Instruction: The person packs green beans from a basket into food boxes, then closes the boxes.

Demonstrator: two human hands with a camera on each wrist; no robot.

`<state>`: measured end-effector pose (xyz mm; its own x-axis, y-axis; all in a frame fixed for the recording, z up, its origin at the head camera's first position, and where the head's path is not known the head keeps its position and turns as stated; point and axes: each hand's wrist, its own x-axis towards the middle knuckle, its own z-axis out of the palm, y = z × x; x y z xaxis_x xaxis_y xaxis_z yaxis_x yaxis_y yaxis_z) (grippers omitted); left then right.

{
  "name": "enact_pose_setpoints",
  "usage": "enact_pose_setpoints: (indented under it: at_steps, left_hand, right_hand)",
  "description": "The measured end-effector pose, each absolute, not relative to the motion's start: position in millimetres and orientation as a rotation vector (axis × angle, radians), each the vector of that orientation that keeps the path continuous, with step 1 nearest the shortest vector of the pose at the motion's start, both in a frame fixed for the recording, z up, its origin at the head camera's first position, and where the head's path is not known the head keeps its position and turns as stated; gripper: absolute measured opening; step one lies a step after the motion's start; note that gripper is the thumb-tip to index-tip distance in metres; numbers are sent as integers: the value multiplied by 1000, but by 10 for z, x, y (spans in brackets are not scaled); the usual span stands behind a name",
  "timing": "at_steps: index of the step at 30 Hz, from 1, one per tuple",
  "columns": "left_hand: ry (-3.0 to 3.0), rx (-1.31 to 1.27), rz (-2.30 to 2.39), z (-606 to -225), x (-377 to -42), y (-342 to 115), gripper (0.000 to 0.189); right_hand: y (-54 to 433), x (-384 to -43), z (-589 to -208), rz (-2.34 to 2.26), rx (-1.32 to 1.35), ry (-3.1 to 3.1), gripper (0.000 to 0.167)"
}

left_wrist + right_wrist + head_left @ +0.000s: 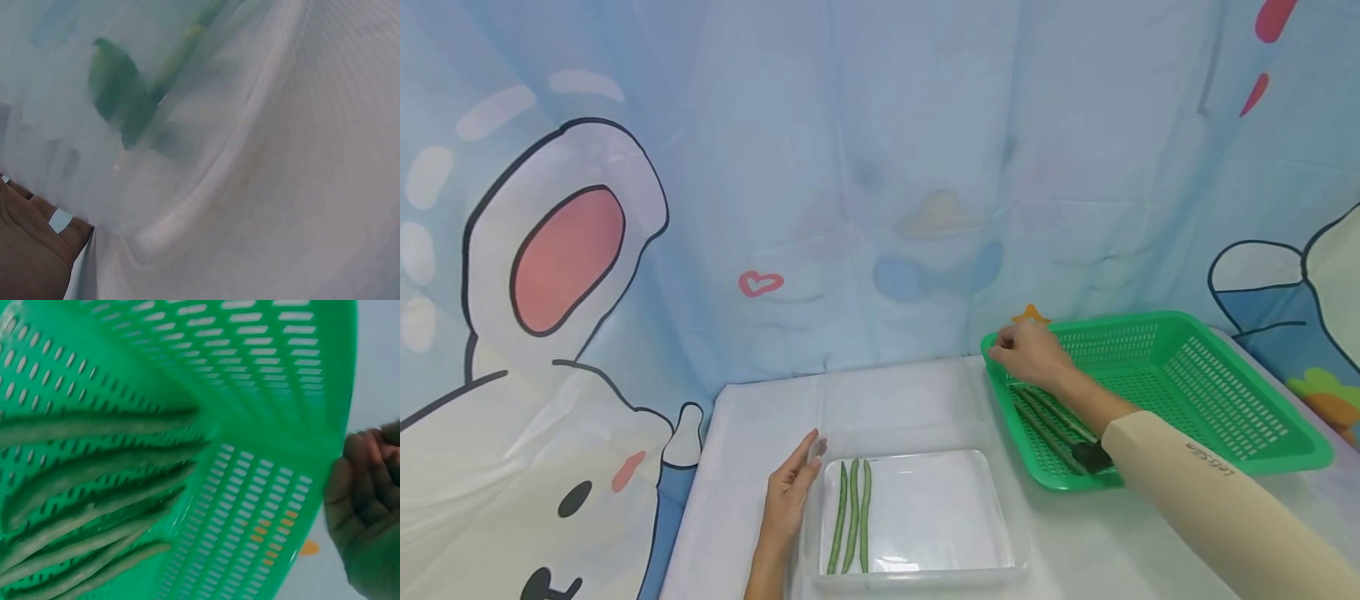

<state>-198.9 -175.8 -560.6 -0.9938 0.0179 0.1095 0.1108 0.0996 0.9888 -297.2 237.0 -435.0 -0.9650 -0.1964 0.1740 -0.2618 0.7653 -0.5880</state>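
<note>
My left hand (pixel 786 500) holds the left wall of a clear plastic container (pixel 925 575), thumb near the rim. Three green beans (pixel 853 517) lie side by side along the container's left side. Over the far left corner of a green perforated basket (pixel 1217 458) is my right hand (pixel 1033 354). Its fingers (pixel 359 462) are loosely bent beside the basket rim in the right wrist view, with nothing visible in them. Several more green beans (pixel 94 481) lie in the basket, partly under my forearm in the head view. The left wrist view shows only part of my left hand (pixel 37 250), against pale cloth.
A white cloth (pixel 880 400) covers the table under both containers. Behind it hangs a light blue printed curtain (pixel 850 167) with cartoon figures. A beige sleeve (pixel 1217 500) covers my right forearm, and a small black device (pixel 1092 457) sits at that wrist.
</note>
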Motion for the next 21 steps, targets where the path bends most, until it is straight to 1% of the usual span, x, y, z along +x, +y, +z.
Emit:
enact_pose_setpoints:
  at_steps: [1,4,8,9,12,21]
  left_hand:
    - [-2278,-131,-2059,-5605,-1989,-1758,48]
    - [-2282,-125,-2066,-5602,-1990,-1758,48]
    - [-2290,-123,-2057,-5606,-1994,-1759,48]
    - [-2294,-118,-2051,-5607,-1995,-1759,49]
    - [-2301,-102,-2047,-5610,-1999,-1759,49]
    - [-2274,-114,-2084,-5603,-1999,-1766,50]
  right_hand:
    - [2398,-2978,-4366,953,368,-2883,46]
    - [2492,-3005,-4427,869,335,-2998,44]
    - [2623,-3049,-4514,677,323,-3162,25]
    - [2654,-3059,-4536,618,324,-3201,23]
    - [2729,-3070,-4589,493,291,-3311,27]
    - [2781,-3047,-4671,496,205,-3413,21]
